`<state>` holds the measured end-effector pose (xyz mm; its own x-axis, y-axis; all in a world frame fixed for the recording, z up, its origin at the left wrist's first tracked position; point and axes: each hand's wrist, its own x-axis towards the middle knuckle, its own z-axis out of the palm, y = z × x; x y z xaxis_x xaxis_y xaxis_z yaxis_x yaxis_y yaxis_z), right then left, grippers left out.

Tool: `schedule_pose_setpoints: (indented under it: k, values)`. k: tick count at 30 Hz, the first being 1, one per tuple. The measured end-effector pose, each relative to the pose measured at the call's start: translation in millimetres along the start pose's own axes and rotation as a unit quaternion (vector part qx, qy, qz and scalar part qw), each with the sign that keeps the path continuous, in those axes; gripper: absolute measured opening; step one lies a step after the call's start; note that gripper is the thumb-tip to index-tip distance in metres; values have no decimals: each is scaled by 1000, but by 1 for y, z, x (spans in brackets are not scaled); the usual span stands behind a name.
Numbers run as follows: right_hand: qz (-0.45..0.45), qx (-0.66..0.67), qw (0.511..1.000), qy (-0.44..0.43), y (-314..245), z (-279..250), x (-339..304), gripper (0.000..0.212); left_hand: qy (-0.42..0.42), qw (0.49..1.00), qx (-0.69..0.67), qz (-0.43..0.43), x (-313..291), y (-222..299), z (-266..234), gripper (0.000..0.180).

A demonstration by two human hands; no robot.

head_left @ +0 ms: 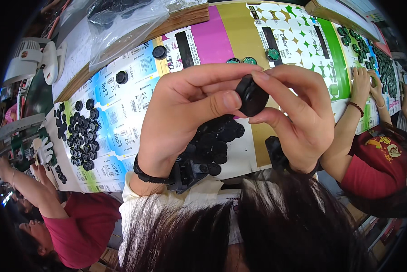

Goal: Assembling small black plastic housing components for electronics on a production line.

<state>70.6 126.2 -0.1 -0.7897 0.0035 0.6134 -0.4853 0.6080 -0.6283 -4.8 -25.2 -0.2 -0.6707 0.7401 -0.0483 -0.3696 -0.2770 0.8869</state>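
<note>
Left hand [180,99] and right hand [303,115] finger-pinched cap [253,97] above bench [239,161], inside near edge; likely light, stiff, best held by rim

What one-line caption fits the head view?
The left hand and right hand hold a round black part above a patterned worktop, black pieces clustered at left.
</note>
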Motion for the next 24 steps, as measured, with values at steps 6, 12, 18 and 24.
schedule_pose_setpoints:
  k: [6, 12, 18, 24]
  values:
    - [1, 3, 1000, 3, -1, -1, 0, 49, 8, 1000, 16, 1, 0, 1, 3, 30]
    - [11, -10, 1000, 9, -1, 3, 0, 47, 5, 1000, 24, -3, 1, 0, -1, 30]
    - [-20, -79, 996, 27, 2, 5, -2, 40, 88, 993, 84, 4, -6, 2, 22, 27]
    - [99, 181, 974, 90, 2, 23, -7, 36, 120, 955, 240, 123, -12, -12, 22, 20]
